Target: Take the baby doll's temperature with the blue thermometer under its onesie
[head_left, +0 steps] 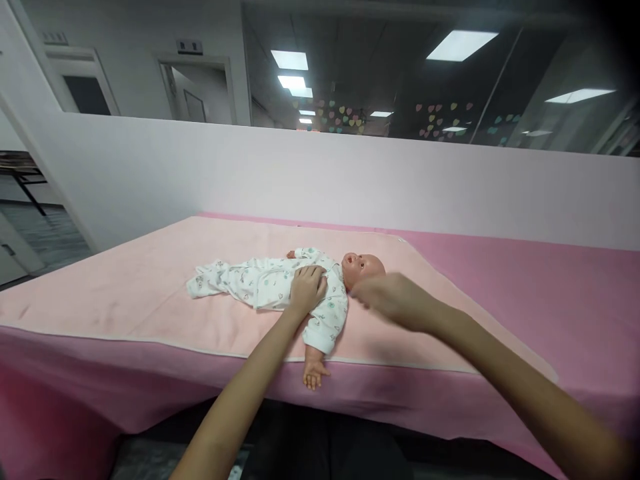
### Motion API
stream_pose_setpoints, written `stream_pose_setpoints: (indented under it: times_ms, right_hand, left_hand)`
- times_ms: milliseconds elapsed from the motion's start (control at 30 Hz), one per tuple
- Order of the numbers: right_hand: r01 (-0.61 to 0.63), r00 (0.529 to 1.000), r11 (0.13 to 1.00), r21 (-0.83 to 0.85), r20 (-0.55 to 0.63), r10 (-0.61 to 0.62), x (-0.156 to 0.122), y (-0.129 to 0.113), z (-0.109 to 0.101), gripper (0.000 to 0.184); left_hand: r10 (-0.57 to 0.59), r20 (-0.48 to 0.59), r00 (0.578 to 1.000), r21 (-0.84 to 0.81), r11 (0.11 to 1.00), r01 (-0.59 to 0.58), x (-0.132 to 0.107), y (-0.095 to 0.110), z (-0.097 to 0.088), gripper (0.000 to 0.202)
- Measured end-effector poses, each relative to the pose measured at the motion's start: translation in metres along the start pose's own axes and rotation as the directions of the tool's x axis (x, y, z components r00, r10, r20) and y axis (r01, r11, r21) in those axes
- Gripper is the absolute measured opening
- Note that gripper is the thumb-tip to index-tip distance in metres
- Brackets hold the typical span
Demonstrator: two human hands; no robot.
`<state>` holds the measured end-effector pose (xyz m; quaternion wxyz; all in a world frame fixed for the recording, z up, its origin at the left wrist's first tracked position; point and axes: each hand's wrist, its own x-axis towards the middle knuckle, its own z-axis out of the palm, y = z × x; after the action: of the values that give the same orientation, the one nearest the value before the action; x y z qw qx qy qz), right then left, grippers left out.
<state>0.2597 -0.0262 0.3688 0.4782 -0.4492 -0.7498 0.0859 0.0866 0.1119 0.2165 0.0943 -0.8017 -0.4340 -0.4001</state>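
A baby doll (pixel 277 283) lies on its back with its head to the right and its feet to the left. It wears a white one-piece with a small print. My left hand (pixel 307 288) rests on the doll's chest, its fingers laid over the cloth. Beside the doll's head (pixel 363 268), on the near side, is my right hand (pixel 393 300). That hand is smeared by motion and its fingers do not show clearly; whether it touches the head I cannot tell. One doll arm (pixel 315 363) reaches over the near edge, palm up.
Under the doll is a peach pad (pixel 140 267) on a pink cloth (pixel 575 300) that covers the table and hangs down its front. A low white wall (pixel 350 177) runs behind, with a dark window (pixel 375 67) above it. A doorway (pixel 197 90) shows at the back left.
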Motion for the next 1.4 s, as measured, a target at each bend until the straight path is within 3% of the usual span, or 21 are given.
stream_pose_setpoints:
  times_ms: [100, 167, 267, 433, 567, 633, 767, 900, 1067, 1167, 1267, 1400]
  right_hand:
    - [0.000, 0.985, 0.999, 0.037, 0.174, -0.007, 0.002, -0.009, 0.008, 0.030]
    - [0.010, 0.994, 0.991, 0.133, 0.109, -0.025, 0.007, -0.011, 0.002, 0.033]
    - [0.034, 0.998, 0.983, 0.179, -0.066, -0.023, 0.020, -0.006, 0.000, 0.052]
    - [0.045, 0.998, 0.996, 0.079, -0.042, -0.042, 0.041, 0.006, 0.000, 0.051]
    - [0.057, 0.998, 0.994, 0.088, -0.026, -0.055, 0.038, 0.010, -0.009, 0.064]
    - [0.059, 0.998, 0.995, 0.086, 0.009, -0.060, 0.035, 0.015, 0.000, 0.062]
    - [0.067, 0.992, 0.992, 0.104, 0.097, -0.077, 0.043, 0.020, 0.018, 0.039]
    - [0.080, 0.992, 0.986, 0.145, 0.090, -0.094, 0.053, 0.004, 0.022, 0.049]
    - [0.092, 0.978, 0.991, 0.097, 0.180, -0.108, 0.046, -0.012, 0.028, 0.043]
    - [0.076, 0.986, 0.995, 0.064, 0.145, -0.085, 0.045, -0.007, 0.026, 0.052]
    - [0.054, 0.996, 0.998, -0.032, 0.071, -0.052, 0.042, 0.006, 0.038, 0.055]
    - [0.002, 1.000, 0.998, -0.063, -0.016, -0.003, 0.010, 0.037, 0.070, 0.032]
  left_hand:
    - [-0.012, 0.000, 1.000, 0.000, 1.000, 0.012, 0.000, 0.000, 0.001, 0.020]
    - [-0.015, 0.006, 1.000, 0.000, 1.000, 0.015, 0.000, 0.000, 0.000, 0.020]
    - [-0.013, 0.012, 1.000, -0.001, 1.000, 0.013, 0.001, 0.000, -0.001, 0.020]
    - [-0.018, 0.005, 1.000, 0.003, 1.000, 0.018, 0.002, 0.001, -0.001, 0.019]
    - [-0.013, 0.005, 1.000, 0.010, 1.000, 0.013, 0.002, 0.000, -0.001, 0.020]
    - [-0.007, 0.011, 1.000, 0.006, 1.000, 0.007, 0.002, 0.001, -0.001, 0.020]
    - [-0.007, 0.021, 1.000, 0.008, 1.000, 0.007, 0.002, 0.001, -0.003, 0.021]
    - [0.001, 0.018, 1.000, 0.015, 1.000, -0.002, 0.002, 0.001, -0.003, 0.021]
    - [-0.006, -0.002, 1.000, 0.028, 1.000, 0.006, 0.002, 0.000, -0.001, 0.020]
    - [-0.001, 0.011, 1.000, 0.000, 1.000, 0.001, 0.003, -0.001, 0.000, 0.020]
    - [-0.012, 0.005, 1.000, -0.005, 1.000, 0.012, 0.002, -0.001, 0.000, 0.021]
    - [-0.019, -0.005, 1.000, 0.003, 1.000, 0.019, 0.000, 0.000, -0.001, 0.020]
